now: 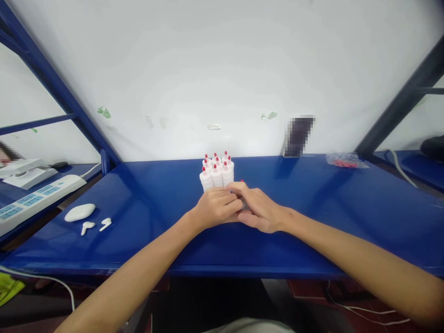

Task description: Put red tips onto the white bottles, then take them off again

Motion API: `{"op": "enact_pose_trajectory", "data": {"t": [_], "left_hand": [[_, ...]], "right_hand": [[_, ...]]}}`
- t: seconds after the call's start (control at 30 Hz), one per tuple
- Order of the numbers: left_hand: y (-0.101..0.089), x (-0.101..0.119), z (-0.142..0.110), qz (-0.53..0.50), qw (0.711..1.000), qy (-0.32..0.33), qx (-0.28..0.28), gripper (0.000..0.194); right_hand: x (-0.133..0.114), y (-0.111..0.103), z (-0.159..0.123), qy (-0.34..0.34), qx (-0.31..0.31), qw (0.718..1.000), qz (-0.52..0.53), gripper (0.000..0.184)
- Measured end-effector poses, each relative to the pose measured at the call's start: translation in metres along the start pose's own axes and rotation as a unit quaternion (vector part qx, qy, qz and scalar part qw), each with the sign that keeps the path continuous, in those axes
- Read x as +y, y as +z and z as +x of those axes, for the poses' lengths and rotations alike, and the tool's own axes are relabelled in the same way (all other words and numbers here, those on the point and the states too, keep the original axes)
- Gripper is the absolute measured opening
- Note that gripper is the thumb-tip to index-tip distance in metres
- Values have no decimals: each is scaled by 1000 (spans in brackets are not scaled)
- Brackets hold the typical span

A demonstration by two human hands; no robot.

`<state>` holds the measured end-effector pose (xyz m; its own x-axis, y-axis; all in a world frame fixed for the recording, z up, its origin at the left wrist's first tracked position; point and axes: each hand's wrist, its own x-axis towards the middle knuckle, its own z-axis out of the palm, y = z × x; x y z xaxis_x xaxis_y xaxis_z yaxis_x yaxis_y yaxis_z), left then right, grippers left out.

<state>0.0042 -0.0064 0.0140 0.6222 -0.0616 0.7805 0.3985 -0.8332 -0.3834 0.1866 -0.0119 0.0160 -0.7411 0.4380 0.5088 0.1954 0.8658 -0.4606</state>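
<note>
Several white squeeze bottles [217, 176] with pointed red caps stand upright in a tight block on the blue table. My left hand [218, 206] is directly in front of them, its fingers curled, and what they close on is hidden. Pressed up against it from the right is my right hand [260, 210], thumb and fingers bent around a mostly covered white bottle. Only a red tip [242, 181] above the fingers and a bit of pale surface between the hands show. My fingers hide the lower parts of the front bottles.
A clear bag of red pieces [347, 161] lies at the back right. A dark pixelated object [299, 136] leans on the wall. At left are an earbud case [80, 212], two earbuds [106, 224] and a power strip [41, 196]. Blue metal posts [88, 134] frame the table.
</note>
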Motion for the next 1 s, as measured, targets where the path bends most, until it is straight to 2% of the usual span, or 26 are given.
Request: {"op": "enact_pose_trajectory", "data": {"t": [0.2,0.4,0.57,0.73,0.87,1.0], "left_hand": [[1,-4,0,28,999,15,21,38],[-2,-6,-2,64,997,40,2,34],[0,-7,-3,49,998,45,-10,40],[2,-8,-5,40,998,47,-26,36],[3,-6,-6,41,998,42,-36,35],[5,-8,-9,16,997,-9,-71,37]], "right_hand": [[-1,-3,0,16,-52,997,-57,72],[-2,-5,0,35,-68,997,-20,69],[-3,-4,0,37,-70,996,43,65],[-6,-3,2,79,-83,993,4,71],[-7,0,3,81,-66,994,-13,70],[-6,0,3,87,-22,994,-64,62]]}}
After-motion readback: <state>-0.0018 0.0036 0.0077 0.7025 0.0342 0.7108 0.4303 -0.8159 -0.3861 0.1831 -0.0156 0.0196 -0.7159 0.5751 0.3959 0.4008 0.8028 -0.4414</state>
